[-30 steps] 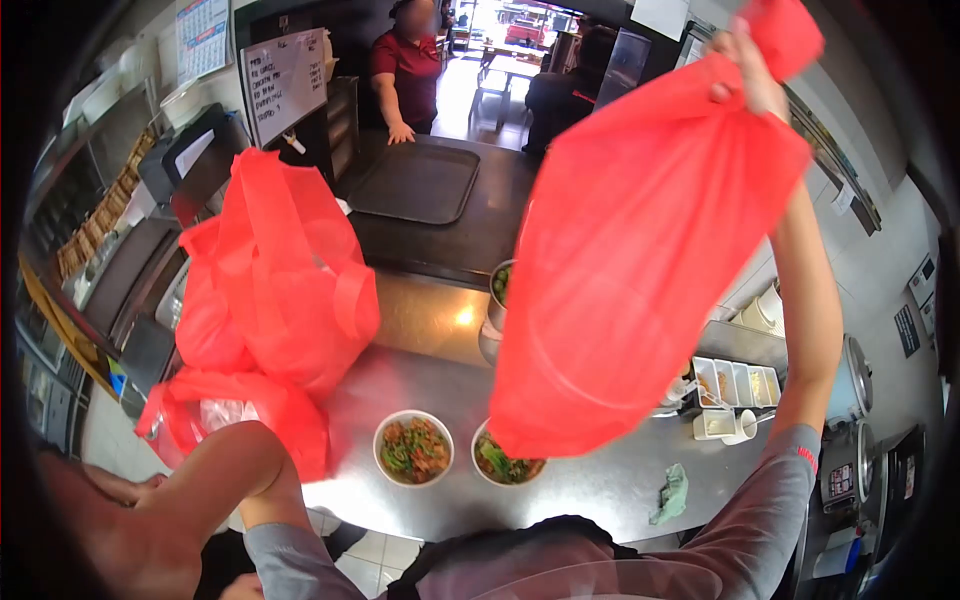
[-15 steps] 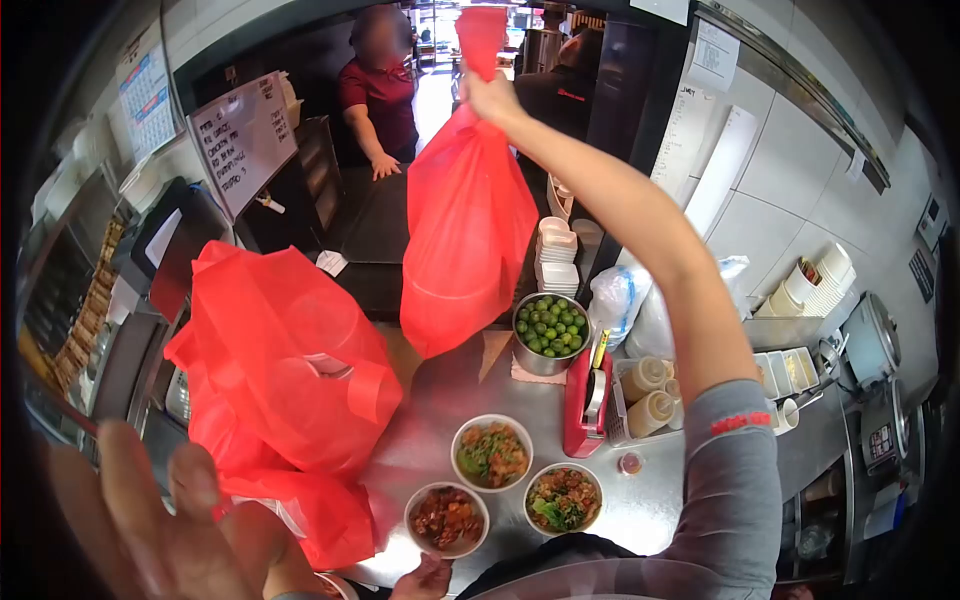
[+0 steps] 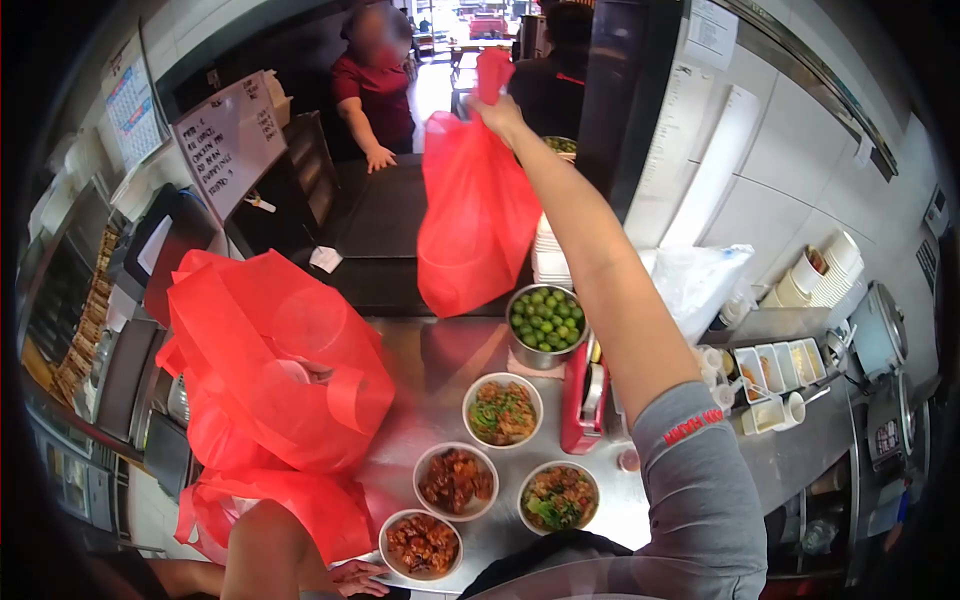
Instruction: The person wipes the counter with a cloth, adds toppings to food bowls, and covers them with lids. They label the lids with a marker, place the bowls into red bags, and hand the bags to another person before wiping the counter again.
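Observation:
My right hand (image 3: 500, 115) grips the gathered top handles of a red cloth bag (image 3: 475, 215), which hangs full over the far side of the counter. At the lower left my left arm (image 3: 268, 550) is bent in front of a second red bag (image 3: 280, 360); the fingers of my left hand do not show. Another red bag (image 3: 310, 505) lies below that one. Near my body stand several bowls of food: a bowl with green topping (image 3: 502, 410), two of glazed brown pieces (image 3: 456, 482) (image 3: 421, 545), and one with greens (image 3: 559, 498).
Another person's hand (image 3: 358, 577) is beside the nearest bowl. A metal pot of green limes (image 3: 546, 320) and a red tape dispenser (image 3: 582, 405) stand right of the bowls. Across the dark counter (image 3: 375, 215), a person in red rests a hand (image 3: 380, 158) on it.
My right hand has moved the bag slightly farther away. My left hand has dropped from its raised, open position. Another bowl of glazed pieces now stands at the front; the other person's hand has shifted left.

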Demonstrator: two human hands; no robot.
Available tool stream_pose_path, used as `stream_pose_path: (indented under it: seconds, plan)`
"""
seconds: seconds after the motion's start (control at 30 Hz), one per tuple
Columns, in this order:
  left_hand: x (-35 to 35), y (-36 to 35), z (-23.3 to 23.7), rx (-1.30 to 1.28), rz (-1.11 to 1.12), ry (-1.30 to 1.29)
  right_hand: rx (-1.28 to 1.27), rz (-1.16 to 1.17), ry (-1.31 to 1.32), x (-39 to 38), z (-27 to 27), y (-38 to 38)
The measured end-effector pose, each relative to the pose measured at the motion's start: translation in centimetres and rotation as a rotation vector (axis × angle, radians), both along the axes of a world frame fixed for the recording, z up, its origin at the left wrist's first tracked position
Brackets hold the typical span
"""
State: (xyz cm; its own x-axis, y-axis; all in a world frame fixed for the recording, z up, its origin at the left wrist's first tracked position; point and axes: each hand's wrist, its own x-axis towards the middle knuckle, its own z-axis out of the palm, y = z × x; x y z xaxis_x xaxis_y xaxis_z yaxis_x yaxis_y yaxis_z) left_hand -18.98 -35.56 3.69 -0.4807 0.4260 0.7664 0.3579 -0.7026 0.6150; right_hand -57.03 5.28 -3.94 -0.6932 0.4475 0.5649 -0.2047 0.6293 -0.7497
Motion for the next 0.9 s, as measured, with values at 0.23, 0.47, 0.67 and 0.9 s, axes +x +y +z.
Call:
stream_pose_path:
  seconds: [0.23, 0.47, 0.67, 0.9]
  plan:
    - [3.8, 2.4, 0.0, 0.042, -0.217, -0.047, 0.353, 0.142, -0.113, 14.1, 9.0, -0.7]
    - [11.8, 5.8, -0.7, 0.053, -0.345, -0.079, 0.629, 0.477, 0.073, 29.9, 7.6, -2.1]
    - [19.8, 9.0, -1.3, 0.103, -0.351, -0.137, 0.694, 0.833, -0.113, 51.1, 4.9, -3.0]
    - [25.4, 10.1, -3.7, 0.206, -0.241, -0.319, 0.431, 0.72, -0.664, 64.4, -5.8, 7.7]
